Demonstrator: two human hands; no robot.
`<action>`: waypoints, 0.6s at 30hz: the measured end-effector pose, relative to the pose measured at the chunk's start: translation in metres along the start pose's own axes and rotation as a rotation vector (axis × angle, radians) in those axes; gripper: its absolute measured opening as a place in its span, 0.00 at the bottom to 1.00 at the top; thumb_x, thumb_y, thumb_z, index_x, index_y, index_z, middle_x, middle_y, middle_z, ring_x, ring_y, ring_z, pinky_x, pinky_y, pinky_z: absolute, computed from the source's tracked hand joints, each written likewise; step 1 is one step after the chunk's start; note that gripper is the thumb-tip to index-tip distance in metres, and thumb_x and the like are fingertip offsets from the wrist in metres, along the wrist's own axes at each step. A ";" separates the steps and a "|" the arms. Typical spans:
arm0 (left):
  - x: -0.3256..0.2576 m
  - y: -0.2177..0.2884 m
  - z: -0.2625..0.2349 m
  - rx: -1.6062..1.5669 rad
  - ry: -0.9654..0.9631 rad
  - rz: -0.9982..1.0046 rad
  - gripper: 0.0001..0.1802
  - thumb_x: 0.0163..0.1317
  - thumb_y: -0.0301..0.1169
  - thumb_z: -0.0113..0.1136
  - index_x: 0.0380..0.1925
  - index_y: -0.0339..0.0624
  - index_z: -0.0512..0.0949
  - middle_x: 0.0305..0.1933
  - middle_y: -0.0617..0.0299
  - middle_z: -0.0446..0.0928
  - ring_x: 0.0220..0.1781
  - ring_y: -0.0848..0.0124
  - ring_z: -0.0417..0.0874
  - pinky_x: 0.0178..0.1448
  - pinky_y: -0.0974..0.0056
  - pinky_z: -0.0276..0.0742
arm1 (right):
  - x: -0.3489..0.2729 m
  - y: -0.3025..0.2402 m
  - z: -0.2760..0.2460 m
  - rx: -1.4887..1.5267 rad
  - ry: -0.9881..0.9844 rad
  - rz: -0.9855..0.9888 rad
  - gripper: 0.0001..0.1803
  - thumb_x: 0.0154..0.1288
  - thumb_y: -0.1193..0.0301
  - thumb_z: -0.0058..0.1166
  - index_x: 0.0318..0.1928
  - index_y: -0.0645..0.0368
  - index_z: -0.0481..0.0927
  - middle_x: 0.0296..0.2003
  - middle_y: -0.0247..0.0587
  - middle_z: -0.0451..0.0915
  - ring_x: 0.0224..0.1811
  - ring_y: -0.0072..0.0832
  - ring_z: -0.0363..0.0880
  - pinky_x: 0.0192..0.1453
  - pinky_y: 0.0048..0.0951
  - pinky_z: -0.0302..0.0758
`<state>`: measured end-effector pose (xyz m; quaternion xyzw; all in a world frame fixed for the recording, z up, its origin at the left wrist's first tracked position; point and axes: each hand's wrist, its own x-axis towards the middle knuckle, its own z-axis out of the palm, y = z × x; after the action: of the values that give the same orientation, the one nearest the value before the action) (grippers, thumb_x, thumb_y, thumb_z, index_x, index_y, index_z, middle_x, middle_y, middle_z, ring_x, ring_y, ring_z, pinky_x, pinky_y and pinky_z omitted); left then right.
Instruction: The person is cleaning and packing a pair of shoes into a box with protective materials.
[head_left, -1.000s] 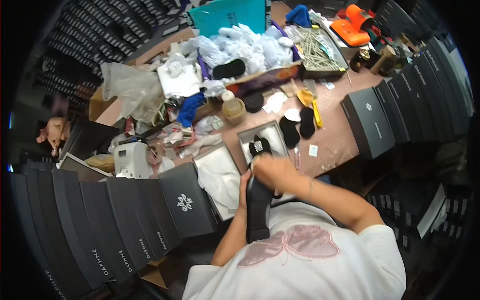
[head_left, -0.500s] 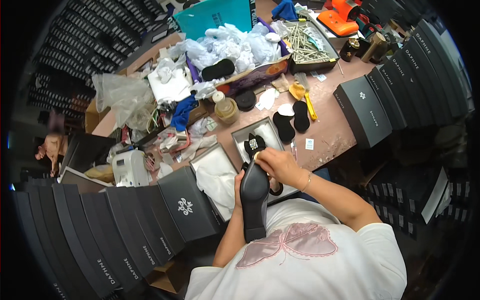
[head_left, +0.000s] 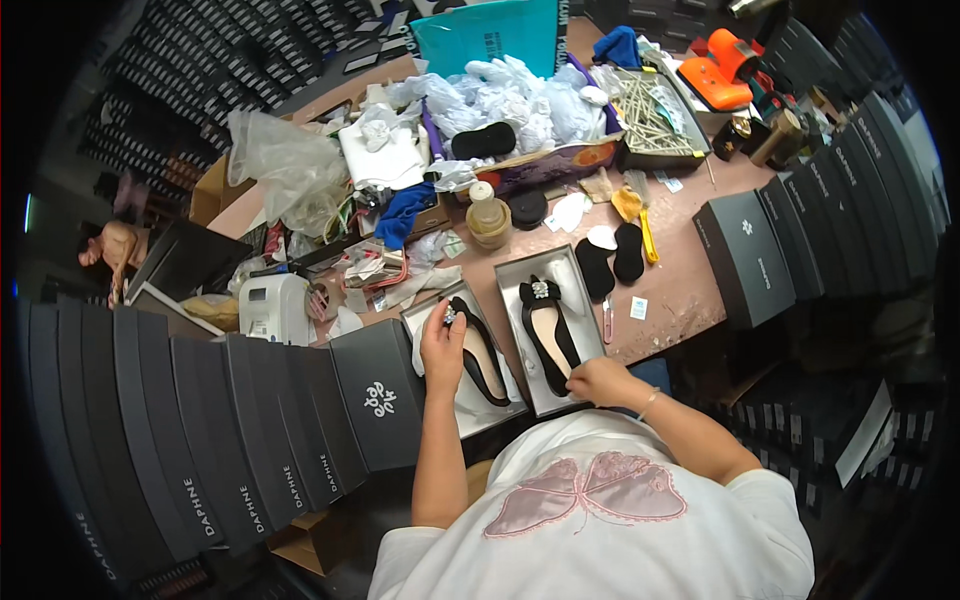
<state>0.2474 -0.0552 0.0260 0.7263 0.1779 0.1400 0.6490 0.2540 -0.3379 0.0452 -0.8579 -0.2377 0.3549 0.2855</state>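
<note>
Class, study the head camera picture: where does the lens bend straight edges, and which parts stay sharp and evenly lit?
Head view: the row of black shoe boxes curves along the left rim; corners fall black; the centre is sharp and evenly lit, showing both black flat shoes in open boxes without glare.

Two black shoes [head_left: 478, 350] [head_left: 548, 325] lie in two open grey boxes [head_left: 425, 318] [head_left: 590, 320]. Two black insoles [head_left: 594, 268] [head_left: 629, 252] and one white insole [head_left: 601, 237] rest on the counter [head_left: 690, 300].

Your single head view looks steeply down from above, close over your hands, with the table [head_left: 690, 290] beyond them.
</note>
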 end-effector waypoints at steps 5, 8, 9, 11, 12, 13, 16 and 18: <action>-0.027 -0.026 -0.005 -0.667 -0.289 -0.486 0.28 0.69 0.52 0.49 0.49 0.36 0.75 0.45 0.54 0.79 0.47 0.67 0.82 0.57 0.63 0.76 | -0.034 -0.008 -0.050 1.160 0.048 0.015 0.13 0.69 0.66 0.51 0.29 0.60 0.78 0.20 0.26 0.74 0.22 0.15 0.75 0.24 0.21 0.72; -0.045 -0.016 0.044 -1.235 -0.377 -0.862 0.42 0.62 0.66 0.44 0.54 0.36 0.72 0.52 0.50 0.77 0.52 0.61 0.79 0.61 0.56 0.73 | -0.048 -0.005 -0.022 1.546 -0.024 -0.007 0.12 0.68 0.62 0.55 0.33 0.57 0.75 0.24 0.32 0.77 0.24 0.18 0.76 0.27 0.23 0.76; -0.044 -0.030 0.061 -1.483 -0.436 -0.877 0.46 0.59 0.69 0.44 0.58 0.36 0.70 0.56 0.46 0.75 0.57 0.58 0.77 0.64 0.53 0.71 | -0.047 -0.002 -0.005 1.657 -0.012 0.009 0.13 0.68 0.61 0.55 0.34 0.58 0.75 0.25 0.35 0.78 0.23 0.20 0.75 0.25 0.23 0.74; -0.033 0.019 0.092 -1.686 -0.391 -0.609 0.50 0.57 0.71 0.45 0.62 0.36 0.65 0.62 0.45 0.69 0.63 0.56 0.71 0.67 0.53 0.67 | -0.043 -0.024 0.002 1.817 -0.246 -0.040 0.14 0.68 0.59 0.54 0.37 0.58 0.75 0.27 0.41 0.79 0.20 0.21 0.70 0.23 0.22 0.67; -0.027 0.037 0.101 -1.785 -0.370 -0.478 0.51 0.56 0.71 0.45 0.65 0.36 0.62 0.65 0.44 0.66 0.66 0.55 0.68 0.69 0.52 0.65 | -0.045 -0.035 0.007 1.910 -0.240 0.078 0.15 0.68 0.58 0.53 0.39 0.58 0.75 0.28 0.44 0.79 0.19 0.22 0.65 0.23 0.22 0.61; -0.018 0.033 0.102 -1.812 -0.324 -0.450 0.52 0.56 0.71 0.45 0.66 0.36 0.60 0.66 0.44 0.64 0.68 0.55 0.66 0.70 0.52 0.64 | -0.040 -0.020 0.014 1.998 -0.326 0.093 0.14 0.69 0.58 0.51 0.41 0.57 0.75 0.29 0.44 0.79 0.20 0.21 0.64 0.25 0.22 0.62; 0.008 0.031 0.105 -1.910 -0.194 -0.382 0.50 0.59 0.65 0.47 0.67 0.32 0.56 0.68 0.45 0.62 0.69 0.54 0.64 0.71 0.52 0.62 | -0.038 -0.012 0.008 1.950 -0.348 0.021 0.12 0.70 0.61 0.51 0.43 0.56 0.75 0.31 0.40 0.79 0.23 0.21 0.68 0.25 0.22 0.63; 0.011 0.026 0.103 -2.052 -0.315 -0.471 0.48 0.56 0.59 0.58 0.65 0.34 0.58 0.62 0.50 0.67 0.58 0.60 0.72 0.63 0.57 0.70 | -0.039 -0.001 -0.001 1.706 -0.380 0.106 0.12 0.70 0.62 0.50 0.47 0.55 0.76 0.31 0.37 0.79 0.24 0.20 0.70 0.26 0.22 0.66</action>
<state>0.3036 -0.1446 0.0395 -0.2113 0.0247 -0.0015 0.9771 0.2300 -0.3612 0.0652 -0.2879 0.1057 0.5613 0.7687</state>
